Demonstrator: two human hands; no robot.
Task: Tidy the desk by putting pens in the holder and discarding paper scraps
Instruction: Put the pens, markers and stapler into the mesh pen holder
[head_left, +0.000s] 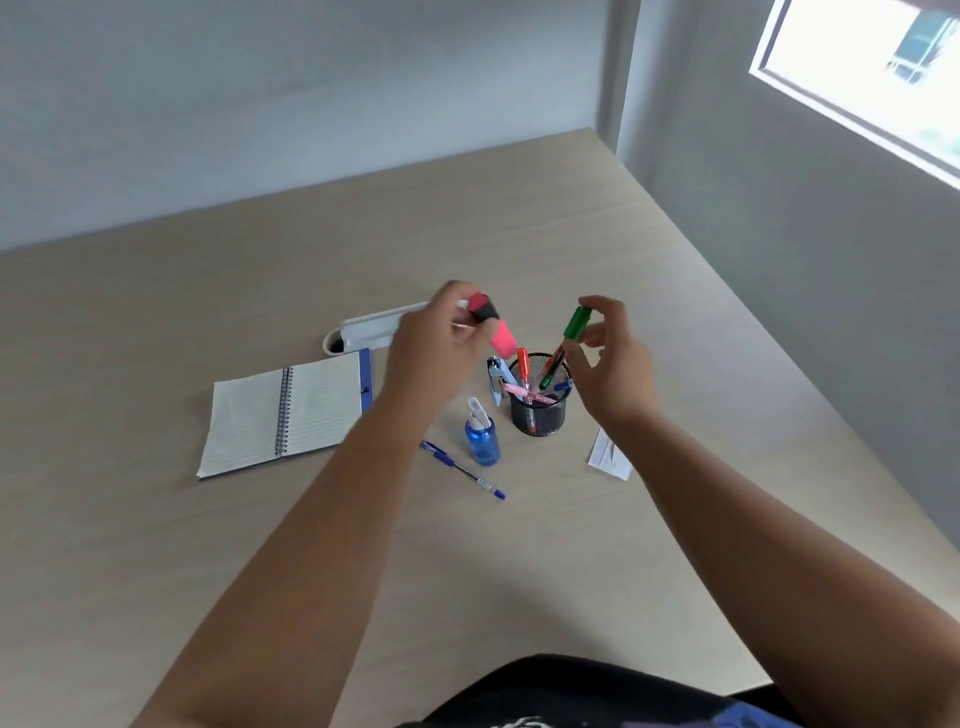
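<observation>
A black mesh pen holder (539, 410) stands mid-desk with several pens in it. My left hand (436, 343) grips a pink highlighter (493, 325) with a black cap, tilted just above and left of the holder. My right hand (613, 358) pinches the green cap of a marker (563, 345) whose lower end is inside the holder. A blue pen (462, 470) lies on the desk in front of the holder. A white paper scrap (609, 457) lies right of the holder, partly under my right forearm.
An open spiral notebook (283, 413) lies to the left. A blue bottle (482, 439) stands beside the holder, and a small stapler (496, 382) sits behind it. A white oblong object (371, 330) lies at the back. The desk's right edge (779, 332) runs along the wall.
</observation>
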